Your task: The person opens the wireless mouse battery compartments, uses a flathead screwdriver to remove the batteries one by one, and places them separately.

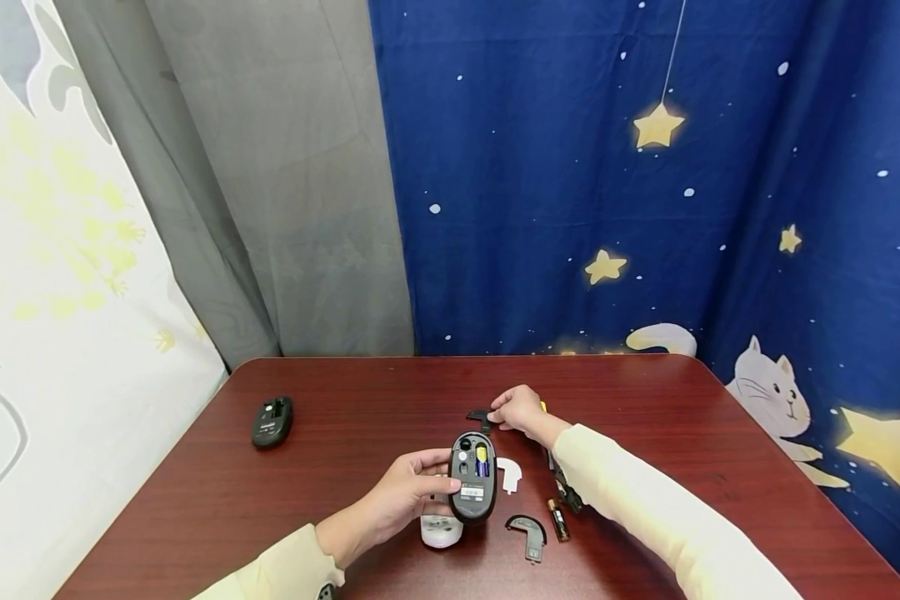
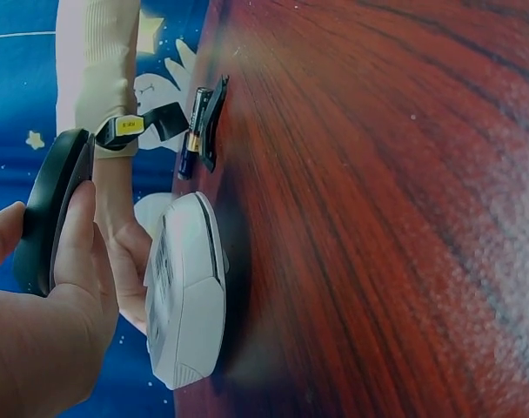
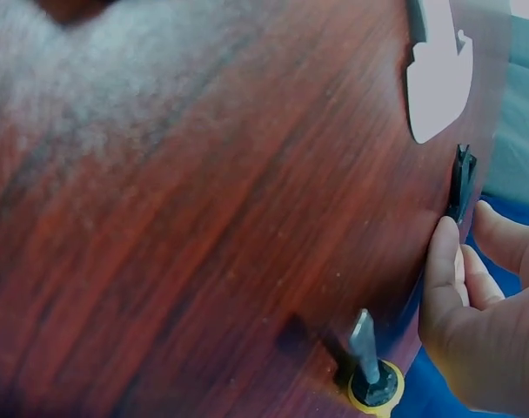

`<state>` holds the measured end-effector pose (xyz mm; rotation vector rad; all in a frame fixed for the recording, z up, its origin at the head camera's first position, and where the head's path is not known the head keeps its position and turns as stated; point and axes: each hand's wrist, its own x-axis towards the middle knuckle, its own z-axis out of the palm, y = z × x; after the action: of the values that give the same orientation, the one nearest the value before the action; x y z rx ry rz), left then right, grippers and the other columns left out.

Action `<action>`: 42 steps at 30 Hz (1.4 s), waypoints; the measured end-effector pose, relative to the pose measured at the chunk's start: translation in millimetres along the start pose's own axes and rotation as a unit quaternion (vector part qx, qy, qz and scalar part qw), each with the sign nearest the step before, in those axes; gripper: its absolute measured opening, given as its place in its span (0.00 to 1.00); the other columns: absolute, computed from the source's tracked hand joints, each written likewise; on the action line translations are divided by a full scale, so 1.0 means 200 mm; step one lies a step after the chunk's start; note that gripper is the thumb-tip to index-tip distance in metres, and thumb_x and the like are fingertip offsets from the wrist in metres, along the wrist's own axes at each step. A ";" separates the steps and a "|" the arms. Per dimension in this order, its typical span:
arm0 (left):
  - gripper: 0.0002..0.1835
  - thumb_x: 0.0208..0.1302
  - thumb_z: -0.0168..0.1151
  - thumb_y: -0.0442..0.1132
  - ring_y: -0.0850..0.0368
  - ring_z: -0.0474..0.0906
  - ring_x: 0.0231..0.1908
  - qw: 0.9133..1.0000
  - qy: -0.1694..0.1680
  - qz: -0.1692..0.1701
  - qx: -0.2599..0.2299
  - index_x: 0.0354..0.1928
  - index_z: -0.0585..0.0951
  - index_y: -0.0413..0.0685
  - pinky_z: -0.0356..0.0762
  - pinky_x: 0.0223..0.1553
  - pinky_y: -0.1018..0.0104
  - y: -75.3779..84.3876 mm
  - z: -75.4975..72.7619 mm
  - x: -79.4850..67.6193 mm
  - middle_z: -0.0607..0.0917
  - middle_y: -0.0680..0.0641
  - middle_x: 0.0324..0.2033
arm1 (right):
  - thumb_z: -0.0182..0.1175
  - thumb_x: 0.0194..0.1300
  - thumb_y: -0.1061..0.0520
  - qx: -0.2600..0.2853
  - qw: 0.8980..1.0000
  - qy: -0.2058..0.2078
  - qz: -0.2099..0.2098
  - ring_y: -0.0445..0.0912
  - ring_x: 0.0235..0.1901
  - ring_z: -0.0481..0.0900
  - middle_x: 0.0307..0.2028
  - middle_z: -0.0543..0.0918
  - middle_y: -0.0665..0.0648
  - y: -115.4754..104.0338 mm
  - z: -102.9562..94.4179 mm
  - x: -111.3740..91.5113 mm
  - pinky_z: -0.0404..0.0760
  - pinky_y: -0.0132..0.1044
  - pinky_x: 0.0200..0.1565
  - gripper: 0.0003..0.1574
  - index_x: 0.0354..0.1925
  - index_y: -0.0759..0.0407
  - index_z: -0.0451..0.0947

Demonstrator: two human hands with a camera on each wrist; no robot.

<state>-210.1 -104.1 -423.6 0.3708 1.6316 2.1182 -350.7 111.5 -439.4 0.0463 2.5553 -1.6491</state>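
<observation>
In the head view my left hand (image 1: 399,493) grips a black computer mouse (image 1: 473,483), its underside facing me and a yellow-and-blue battery (image 1: 482,460) in its uncovered slot. Farther forward, the thumb and fingertips of my right hand (image 1: 518,408) pinch the end of a small black battery cover (image 1: 480,416); the right wrist view shows this cover (image 3: 461,185) at the fingertips. A white mouse (image 2: 188,292) lies underside up below my left hand, partly hidden by it in the head view. Between the hands lies a white battery cover (image 1: 509,474).
Nearer me lie another dark battery cover (image 1: 527,533) and a loose battery (image 1: 558,521). A black-and-yellow tool (image 3: 374,383) with a metal tip is partly hidden by the right arm in the head view. Another black mouse (image 1: 272,422) with an uncovered slot sits at the table's left.
</observation>
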 end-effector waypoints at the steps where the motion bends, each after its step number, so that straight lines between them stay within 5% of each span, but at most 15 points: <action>1: 0.30 0.60 0.60 0.27 0.53 0.83 0.38 1.000 0.000 0.001 0.000 0.64 0.65 0.25 0.84 0.39 0.55 0.00 0.00 0.00 0.83 0.41 0.43 | 0.69 0.52 0.71 0.006 1.000 -0.003 -0.001 0.46 0.27 0.83 0.34 0.83 0.62 0.00 0.00 0.00 0.85 0.37 0.31 0.15 0.41 0.73 0.82; 17: 0.30 0.61 0.60 0.28 0.51 0.83 0.39 1.000 -0.008 0.003 0.002 0.65 0.65 0.26 0.84 0.39 0.54 0.00 0.00 0.00 0.83 0.41 0.44 | 0.63 0.59 0.72 0.100 0.995 -0.022 0.000 0.57 0.42 0.84 0.38 0.85 0.65 -0.08 -0.20 0.01 0.83 0.45 0.43 0.21 0.51 0.81 0.74; 28: 0.31 0.61 0.61 0.28 0.51 0.83 0.40 1.000 -0.010 0.003 0.005 0.65 0.64 0.25 0.83 0.41 0.53 0.01 0.00 0.00 0.82 0.41 0.45 | 0.63 0.61 0.69 0.089 0.996 -0.002 0.019 0.53 0.39 0.85 0.37 0.86 0.65 -0.04 -0.37 0.02 0.82 0.46 0.45 0.23 0.53 0.79 0.73; 42: 0.31 0.61 0.60 0.28 0.52 0.83 0.39 1.000 -0.004 -0.002 0.000 0.65 0.64 0.26 0.84 0.38 0.56 0.00 0.01 0.00 0.83 0.41 0.45 | 0.64 0.62 0.68 0.069 0.996 0.018 0.049 0.47 0.34 0.85 0.33 0.85 0.59 0.11 -0.45 0.00 0.85 0.38 0.38 0.20 0.51 0.77 0.75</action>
<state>-208.7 -103.4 -423.6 0.3738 1.6271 2.1111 -355.8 201.9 -422.6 0.2105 2.4187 -1.7998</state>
